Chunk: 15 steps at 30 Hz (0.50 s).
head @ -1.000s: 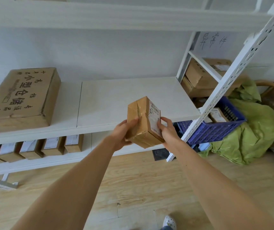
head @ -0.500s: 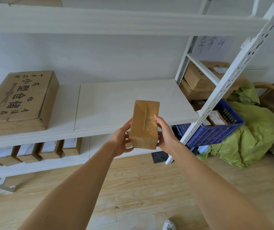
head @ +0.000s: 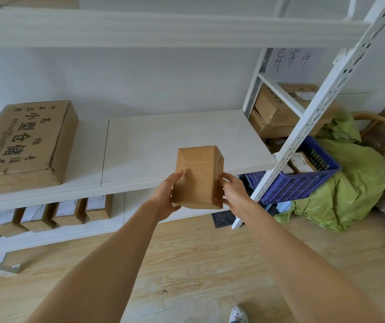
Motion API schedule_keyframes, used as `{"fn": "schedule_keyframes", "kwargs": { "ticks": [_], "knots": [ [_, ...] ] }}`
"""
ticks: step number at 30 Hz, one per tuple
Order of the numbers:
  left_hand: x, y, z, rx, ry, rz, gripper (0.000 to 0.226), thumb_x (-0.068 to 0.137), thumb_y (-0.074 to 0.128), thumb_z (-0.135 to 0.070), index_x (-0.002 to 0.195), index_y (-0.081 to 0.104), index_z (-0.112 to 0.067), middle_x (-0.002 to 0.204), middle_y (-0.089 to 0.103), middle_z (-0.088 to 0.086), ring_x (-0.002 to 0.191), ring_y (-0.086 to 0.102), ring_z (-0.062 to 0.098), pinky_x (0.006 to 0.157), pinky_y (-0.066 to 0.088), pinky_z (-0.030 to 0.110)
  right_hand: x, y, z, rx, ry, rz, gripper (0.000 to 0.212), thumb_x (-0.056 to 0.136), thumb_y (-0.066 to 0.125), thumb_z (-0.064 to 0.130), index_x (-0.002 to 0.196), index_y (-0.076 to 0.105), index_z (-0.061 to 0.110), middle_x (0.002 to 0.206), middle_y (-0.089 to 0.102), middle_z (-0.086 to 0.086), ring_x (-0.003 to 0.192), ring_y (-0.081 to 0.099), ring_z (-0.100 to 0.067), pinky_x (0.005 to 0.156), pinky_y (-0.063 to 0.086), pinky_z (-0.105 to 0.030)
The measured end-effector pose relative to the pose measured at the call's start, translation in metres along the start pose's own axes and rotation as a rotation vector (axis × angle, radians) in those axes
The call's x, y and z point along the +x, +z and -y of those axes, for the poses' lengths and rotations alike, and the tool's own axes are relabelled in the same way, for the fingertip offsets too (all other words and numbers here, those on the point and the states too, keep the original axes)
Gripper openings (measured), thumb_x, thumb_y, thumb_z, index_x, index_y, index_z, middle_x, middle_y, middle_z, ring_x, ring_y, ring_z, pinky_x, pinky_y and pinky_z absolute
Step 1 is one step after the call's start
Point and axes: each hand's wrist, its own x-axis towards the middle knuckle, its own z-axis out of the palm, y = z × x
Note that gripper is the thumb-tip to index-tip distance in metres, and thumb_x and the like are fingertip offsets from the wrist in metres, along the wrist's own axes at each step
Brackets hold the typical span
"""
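Gripping a small cardboard box (head: 198,178) from both sides, the left hand (head: 167,197) and the right hand (head: 233,192) clamp it upright between them, in the air just in front of the edge of the white shelf (head: 163,141). Far to the left of the left hand a large flat carton (head: 23,141) lies on that shelf, and to the right of the right hand sits a blue basket (head: 303,183) against a green bag (head: 350,183).
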Motion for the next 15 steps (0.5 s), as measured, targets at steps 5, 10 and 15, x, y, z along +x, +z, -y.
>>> {"fn": "schedule_keyframes", "kwargs": {
  "ticks": [5, 10, 15],
  "knots": [
    [0.004, -0.004, 0.005, 0.005, -0.074, 0.050, 0.051, 0.094, 0.058, -0.051, 0.141, 0.045, -0.036, 0.153, 0.035, 0.002, 0.137, 0.042, 0.031, 0.106, 0.037, 0.058, -0.007, 0.002, 0.008, 0.087, 0.083, 0.050, 0.045, 0.098, 0.046, 0.057, 0.116, 0.057, 0.017, 0.115, 0.064, -0.008, 0.107, 0.060, -0.025, 0.097, 0.050, -0.043],
    [0.005, -0.004, 0.008, -0.043, -0.140, 0.024, 0.048, 0.094, 0.055, -0.057, 0.130, 0.056, -0.024, 0.134, 0.054, 0.007, 0.114, 0.056, 0.025, 0.100, 0.047, 0.054, -0.016, -0.001, 0.014, 0.134, 0.086, 0.121, 0.044, 0.091, 0.059, 0.057, 0.114, 0.060, 0.020, 0.110, 0.066, -0.002, 0.100, 0.062, -0.019, 0.103, 0.047, -0.043],
    [0.003, -0.002, 0.007, -0.008, -0.105, -0.032, 0.020, 0.100, 0.053, -0.039, 0.104, 0.060, -0.020, 0.088, 0.054, 0.003, 0.077, 0.054, 0.017, 0.075, 0.047, 0.033, -0.013, -0.005, 0.007, 0.206, 0.085, 0.100, 0.037, 0.099, 0.049, 0.053, 0.115, 0.063, 0.023, 0.111, 0.071, -0.005, 0.110, 0.065, -0.025, 0.105, 0.048, -0.044]
  ]
}}
